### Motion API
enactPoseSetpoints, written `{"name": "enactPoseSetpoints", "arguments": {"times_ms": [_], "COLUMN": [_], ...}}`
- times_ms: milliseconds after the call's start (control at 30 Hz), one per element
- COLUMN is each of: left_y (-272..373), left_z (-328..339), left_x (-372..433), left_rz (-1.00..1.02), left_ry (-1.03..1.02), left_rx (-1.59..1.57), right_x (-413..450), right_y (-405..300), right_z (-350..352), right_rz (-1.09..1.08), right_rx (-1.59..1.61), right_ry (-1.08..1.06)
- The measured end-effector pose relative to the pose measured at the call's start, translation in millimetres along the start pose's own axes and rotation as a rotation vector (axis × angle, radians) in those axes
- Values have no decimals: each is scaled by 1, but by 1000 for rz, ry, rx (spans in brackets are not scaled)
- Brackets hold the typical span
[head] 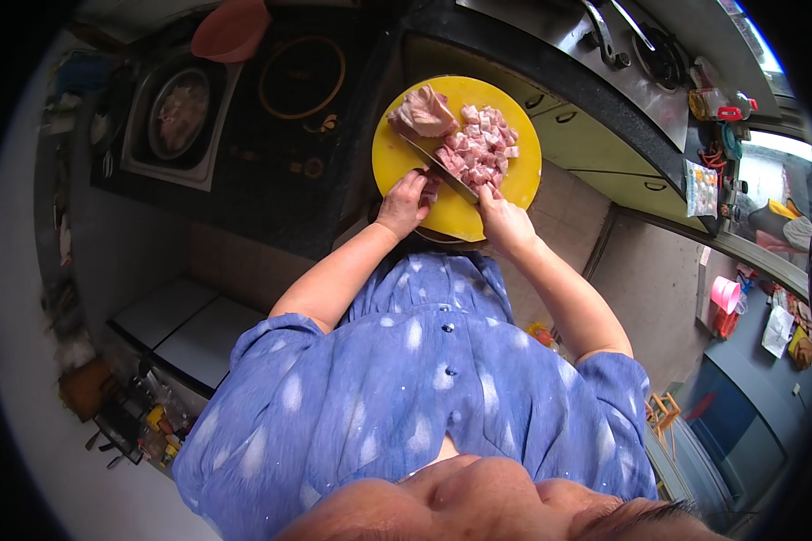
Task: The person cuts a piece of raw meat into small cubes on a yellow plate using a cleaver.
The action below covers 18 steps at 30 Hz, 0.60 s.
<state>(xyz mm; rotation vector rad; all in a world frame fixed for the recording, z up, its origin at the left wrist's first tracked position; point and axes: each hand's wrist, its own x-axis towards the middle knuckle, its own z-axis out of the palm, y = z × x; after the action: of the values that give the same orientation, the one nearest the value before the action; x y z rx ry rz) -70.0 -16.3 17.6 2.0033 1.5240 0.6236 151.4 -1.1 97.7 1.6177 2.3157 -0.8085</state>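
A round yellow cutting board (391, 162) lies in front of me with raw meat on it. My right hand (509, 222) grips the handle end of a kitchen knife (446, 173), its blade slanting up and left across the board. My left hand (403, 204) holds a small strip of raw meat (431, 189) at the near side of the blade. Beyond the blade is a heap of diced pink and white meat (482, 145). A larger uncut piece of meat (425, 112) rests at the far left of the board, near the blade tip.
On the left, a dark countertop (264, 182) carries a pink basin (231, 30) and a ring-shaped rim (302, 77). A sink (206, 152) holds a bowl of meat (178, 111). To the upper right are a gas stove (662, 61), an oil bottle (710, 105) and cabinets (609, 149).
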Motion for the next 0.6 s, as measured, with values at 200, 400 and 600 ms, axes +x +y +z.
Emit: {"name": "enactPoseSetpoints", "arguments": {"times_ms": [200, 400, 600], "left_y": [1, -5, -6], "left_z": [3, 3, 8], "left_x": [3, 1, 1], "left_rz": [33, 12, 12], "left_ry": [16, 56, 40], "left_rx": [-10, -17, -54], "right_x": [66, 24, 26], "right_y": [-31, -3, 4], "right_z": [7, 35, 46], "right_rz": [-74, -38, -28], "right_rx": [129, 85, 51], "right_ry": [124, 59, 30]}}
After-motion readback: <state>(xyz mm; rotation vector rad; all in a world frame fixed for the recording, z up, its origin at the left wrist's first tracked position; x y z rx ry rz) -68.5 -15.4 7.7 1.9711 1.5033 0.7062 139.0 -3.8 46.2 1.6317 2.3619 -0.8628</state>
